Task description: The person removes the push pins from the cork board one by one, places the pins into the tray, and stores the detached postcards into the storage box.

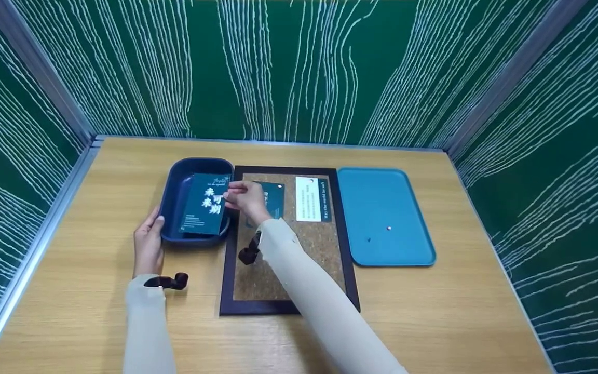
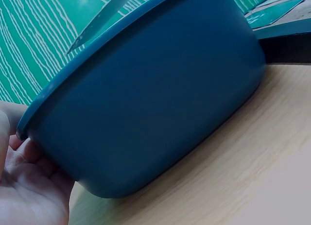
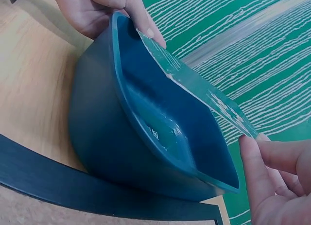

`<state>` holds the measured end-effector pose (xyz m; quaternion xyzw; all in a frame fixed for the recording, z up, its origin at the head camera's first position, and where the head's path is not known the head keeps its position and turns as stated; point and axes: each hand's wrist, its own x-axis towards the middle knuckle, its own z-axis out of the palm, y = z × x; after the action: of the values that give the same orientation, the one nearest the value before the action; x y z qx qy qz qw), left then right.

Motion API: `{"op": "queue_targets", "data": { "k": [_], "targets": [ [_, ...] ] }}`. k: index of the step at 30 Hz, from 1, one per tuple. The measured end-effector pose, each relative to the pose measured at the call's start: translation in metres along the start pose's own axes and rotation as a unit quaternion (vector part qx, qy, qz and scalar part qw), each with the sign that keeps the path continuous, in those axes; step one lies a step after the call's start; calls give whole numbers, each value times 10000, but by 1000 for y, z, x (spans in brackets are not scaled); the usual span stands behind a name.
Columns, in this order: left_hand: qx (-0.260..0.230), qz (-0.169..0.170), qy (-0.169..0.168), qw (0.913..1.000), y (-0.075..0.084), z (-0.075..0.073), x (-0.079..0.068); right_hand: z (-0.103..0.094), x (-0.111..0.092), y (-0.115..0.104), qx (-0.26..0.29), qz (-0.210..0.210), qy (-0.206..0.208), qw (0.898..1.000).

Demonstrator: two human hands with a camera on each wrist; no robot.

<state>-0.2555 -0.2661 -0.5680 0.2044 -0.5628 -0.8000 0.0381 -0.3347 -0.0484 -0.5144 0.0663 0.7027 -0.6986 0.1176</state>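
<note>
My right hand (image 1: 247, 200) pinches a dark green card (image 1: 200, 208) with white lettering by its right edge, between thumb and fingers. The card hangs tilted over a deep blue plastic basin (image 3: 92, 103). At the basin's left side, my left hand (image 1: 148, 246) holds the rim, thumb on top and fingers against the outer wall. Inside the basin, the right wrist view shows another green card (image 3: 170, 142) lying on the bottom. Partly behind my right hand, a green card (image 1: 276, 200) lies on a dark-framed corkboard (image 1: 314, 254), with a pushpin head near its top corner.
A white-and-green card (image 1: 309, 200) lies at the corkboard's upper right, with a small pin head at its top. Right of the board sits a shallow blue tray (image 1: 382, 195) bearing a pale pushpin (image 1: 389, 228) and a small dark piece (image 1: 368, 239). Green patterned panels enclose the wooden table.
</note>
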Motion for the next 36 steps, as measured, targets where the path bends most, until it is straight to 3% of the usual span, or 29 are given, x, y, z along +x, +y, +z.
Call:
{"op": "queue_targets", "data": {
  "k": [7, 16, 24, 36],
  "targets": [
    [-122, -43, -19, 9999, 4, 2, -3, 9, -3, -5, 14, -24, 45, 10000],
    [90, -158, -45, 9998, 3, 1, -2, 23, -2, -5, -73, -88, 156, 9998],
    [19, 44, 93, 9999, -12, -4, 13, 22, 3, 2, -121, -106, 226, 9996],
    [20, 244, 58, 9997, -16, -5, 13, 21, 3, 4, -224, -222, 155, 9994]
  ]
}}
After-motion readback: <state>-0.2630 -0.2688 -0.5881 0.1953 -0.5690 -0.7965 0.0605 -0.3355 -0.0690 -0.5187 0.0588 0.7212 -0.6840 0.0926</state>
